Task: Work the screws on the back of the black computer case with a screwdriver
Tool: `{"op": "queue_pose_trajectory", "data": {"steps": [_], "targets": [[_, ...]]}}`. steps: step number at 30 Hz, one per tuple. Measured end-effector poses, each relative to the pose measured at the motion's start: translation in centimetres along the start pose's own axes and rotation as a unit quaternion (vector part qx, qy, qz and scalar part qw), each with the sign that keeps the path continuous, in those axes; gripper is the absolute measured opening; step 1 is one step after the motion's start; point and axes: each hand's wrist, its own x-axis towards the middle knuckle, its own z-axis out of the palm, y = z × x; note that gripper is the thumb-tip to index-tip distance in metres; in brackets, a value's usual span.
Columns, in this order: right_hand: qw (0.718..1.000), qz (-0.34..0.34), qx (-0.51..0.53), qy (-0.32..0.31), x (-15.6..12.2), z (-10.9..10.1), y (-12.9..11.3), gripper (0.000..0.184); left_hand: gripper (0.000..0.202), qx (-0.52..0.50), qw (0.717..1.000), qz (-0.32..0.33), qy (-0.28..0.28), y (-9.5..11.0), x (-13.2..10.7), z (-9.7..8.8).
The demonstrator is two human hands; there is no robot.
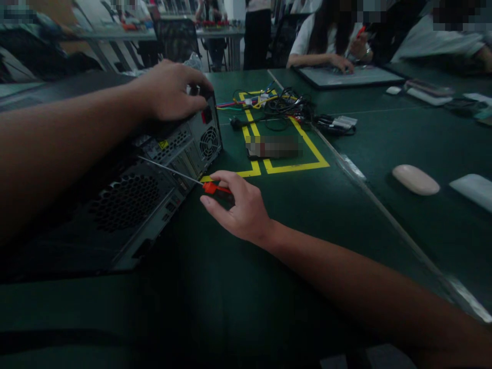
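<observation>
A dark desktop computer case (126, 205) lies on its side on the green table, its rear panel with fan grille facing right. My left hand (169, 89) rests on the case's top rear corner, fingers curled over the edge. My right hand (238, 207) pinches the red handle of a screwdriver (215, 188). The screwdriver's long metal shaft (169, 170) runs left and up to the rear panel of the case.
A yellow taped rectangle (303, 164) on the table holds a tangle of cables (280, 105). A white mouse (415, 179) and another white object (472, 189) lie at right. Other people sit at the far side with a flat panel (349, 76).
</observation>
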Motion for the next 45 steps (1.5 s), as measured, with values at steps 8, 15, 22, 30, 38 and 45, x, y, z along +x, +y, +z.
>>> {"op": "queue_pose_trajectory", "data": {"steps": [8,15,22,30,38,45], "targets": [[1.0,-0.011,0.006,-0.002,0.09,-0.04,0.24,0.014,0.072,0.004,1.0,0.011,0.006,-0.53,0.24,0.22],[1.0,0.008,0.0,-0.017,0.18,-0.16,0.06,0.015,0.071,-0.002,1.0,-0.011,-0.017,0.16,0.1,-0.28],[1.0,0.01,0.0,-0.006,0.12,-0.05,0.18,0.016,0.069,-0.015,1.0,0.009,-0.006,-0.22,0.06,-0.05],[1.0,0.006,-0.018,0.006,0.16,-0.18,0.4,0.018,0.065,-0.014,1.0,0.006,0.0,-0.4,0.24,0.29],[1.0,-0.013,-0.017,0.011,0.32,-0.42,-0.06,0.024,0.069,-0.017,1.0,0.021,-0.008,0.23,0.1,-0.17],[1.0,-0.002,0.011,0.019,0.17,-0.14,-0.02,0.021,0.071,-0.016,1.0,0.024,-0.013,0.25,0.01,-0.27]]}}
